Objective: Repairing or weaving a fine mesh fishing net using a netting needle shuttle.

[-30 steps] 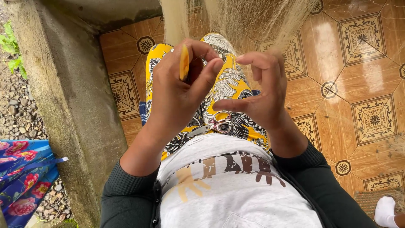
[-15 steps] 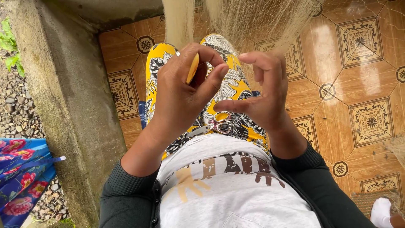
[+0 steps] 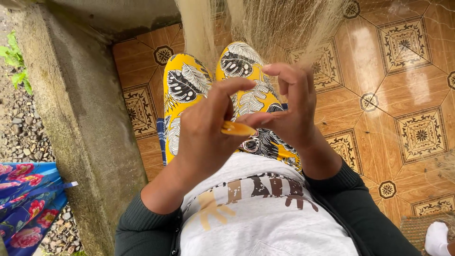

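My left hand (image 3: 204, 137) pinches a small flat yellow netting needle (image 3: 238, 128), which lies nearly level and points right toward my other hand. My right hand (image 3: 291, 109) is curled, its fingers pinching the fine pale fishing net (image 3: 265, 26) that hangs down from above in front of me. The two hands almost touch, held over my lap in yellow trousers with a black and white leaf print (image 3: 189, 85). The net's thin threads between my fingers are too fine to make out.
A brown patterned tile floor (image 3: 407, 95) spreads to the right. A grey concrete kerb (image 3: 80, 128) runs along the left, with gravel (image 3: 19, 132) and a blue flowered cloth (image 3: 23, 199) beyond it. A white sock (image 3: 438, 237) shows at the bottom right.
The yellow needle has swung from upright to nearly level and dropped lower in my left hand. Both hands sit lower over my lap, and more of the trousers shows.
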